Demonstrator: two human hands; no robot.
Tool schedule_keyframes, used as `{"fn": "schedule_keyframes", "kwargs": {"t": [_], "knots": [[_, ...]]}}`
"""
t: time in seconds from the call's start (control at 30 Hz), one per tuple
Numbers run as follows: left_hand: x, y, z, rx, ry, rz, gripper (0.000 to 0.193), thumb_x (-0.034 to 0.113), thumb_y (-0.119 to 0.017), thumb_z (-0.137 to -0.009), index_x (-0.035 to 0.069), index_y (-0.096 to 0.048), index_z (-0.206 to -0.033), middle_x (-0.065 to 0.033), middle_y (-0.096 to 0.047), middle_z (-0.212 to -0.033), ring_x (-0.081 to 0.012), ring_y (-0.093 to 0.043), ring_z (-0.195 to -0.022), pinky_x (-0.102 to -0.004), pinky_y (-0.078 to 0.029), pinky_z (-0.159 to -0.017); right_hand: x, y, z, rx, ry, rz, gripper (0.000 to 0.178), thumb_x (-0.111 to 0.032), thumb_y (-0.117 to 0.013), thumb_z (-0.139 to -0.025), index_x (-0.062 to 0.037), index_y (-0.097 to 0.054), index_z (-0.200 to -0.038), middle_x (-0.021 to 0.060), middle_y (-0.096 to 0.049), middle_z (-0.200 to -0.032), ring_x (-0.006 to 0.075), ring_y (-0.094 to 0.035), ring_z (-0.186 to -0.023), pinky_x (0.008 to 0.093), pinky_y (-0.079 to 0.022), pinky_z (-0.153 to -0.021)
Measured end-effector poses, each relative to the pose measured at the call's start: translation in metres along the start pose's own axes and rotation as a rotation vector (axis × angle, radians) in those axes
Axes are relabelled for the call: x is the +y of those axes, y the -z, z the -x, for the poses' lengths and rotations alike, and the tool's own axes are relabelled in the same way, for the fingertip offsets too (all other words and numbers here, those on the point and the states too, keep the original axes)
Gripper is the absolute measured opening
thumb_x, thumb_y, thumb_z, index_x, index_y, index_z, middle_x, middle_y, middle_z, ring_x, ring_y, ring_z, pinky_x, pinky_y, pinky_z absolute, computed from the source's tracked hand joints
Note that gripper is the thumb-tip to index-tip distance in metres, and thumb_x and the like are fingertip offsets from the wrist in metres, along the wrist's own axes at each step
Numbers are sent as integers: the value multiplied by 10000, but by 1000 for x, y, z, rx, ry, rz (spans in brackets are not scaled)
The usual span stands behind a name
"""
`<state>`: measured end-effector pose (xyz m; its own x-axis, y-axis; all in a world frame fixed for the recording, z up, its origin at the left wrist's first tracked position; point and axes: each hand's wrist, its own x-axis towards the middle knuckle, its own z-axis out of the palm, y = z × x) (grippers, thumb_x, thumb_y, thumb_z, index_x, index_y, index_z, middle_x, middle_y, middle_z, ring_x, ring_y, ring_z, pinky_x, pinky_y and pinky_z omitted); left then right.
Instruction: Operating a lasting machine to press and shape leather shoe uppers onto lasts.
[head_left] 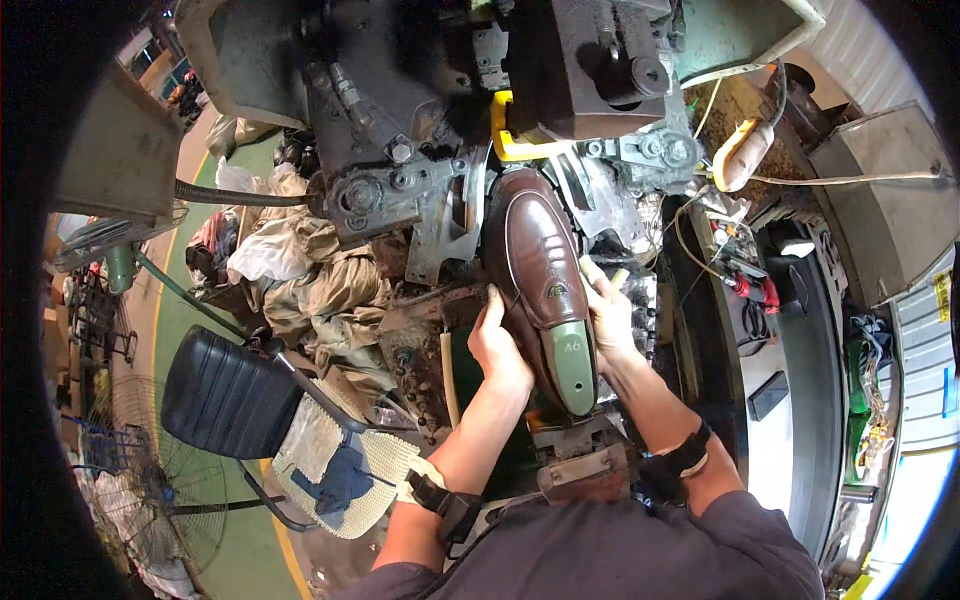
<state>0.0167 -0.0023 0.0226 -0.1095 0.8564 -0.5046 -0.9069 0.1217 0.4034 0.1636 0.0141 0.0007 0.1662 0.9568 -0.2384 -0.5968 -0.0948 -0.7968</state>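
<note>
A dark brown leather loafer sits on a green shoe last, its toe pointing away from me into a large machine. My left hand is closed along the shoe's left side, thumb up near the upper's edge. On the other side my right hand grips the shoe, with pale coverings on some of its fingers. Dark metal plates of the machine flank the toe on the left, and shiny plates flank it on the right. Just above the toe sits a yellow bracket. The shoe's underside is hidden.
At left stand a black chair and a wire fan, near a heap of cloth sacks. A conveyor belt runs along the right, with a phone-like dark object beside it. A yellow-handled tool hangs at upper right.
</note>
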Motion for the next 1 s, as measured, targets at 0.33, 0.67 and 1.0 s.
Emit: {"fn": "schedule_keyframes", "kwargs": {"t": [0.33, 0.67, 1.0], "knots": [[9, -20, 15, 41, 87, -15, 349, 291, -607, -1037, -6, -670, -1210, -108, -691, -1228, -248, -658, -1086, -403, -513, -980, -20, -15, 15, 9, -148, -156, 620, -77, -757, -909, 53, -489, -1453, 143, -511, -1479, 202, -504, -1327, 341, -395, -1145], [5, -15, 7, 69, 62, -69, 361, 324, -520, -1063, 45, -671, -1234, -97, -689, -1264, -281, -652, -1101, -403, -508, -995, -17, -12, 8, -3, -156, -163, 652, -61, -774, -886, 39, -482, -1460, 137, -270, -1636, 233, -433, -1398, 396, -419, -1144], [-7, -3, -13, 120, -129, -139, 340, 254, -658, -1015, -58, -683, -1150, -104, -709, -1136, -233, -665, -986, -384, -533, -890, -6, -19, -2, 108, 12, -80, 710, -59, -782, -878, -6, -433, -1495, 125, -328, -1555, 213, -499, -1334, 396, -478, -1087]]}}
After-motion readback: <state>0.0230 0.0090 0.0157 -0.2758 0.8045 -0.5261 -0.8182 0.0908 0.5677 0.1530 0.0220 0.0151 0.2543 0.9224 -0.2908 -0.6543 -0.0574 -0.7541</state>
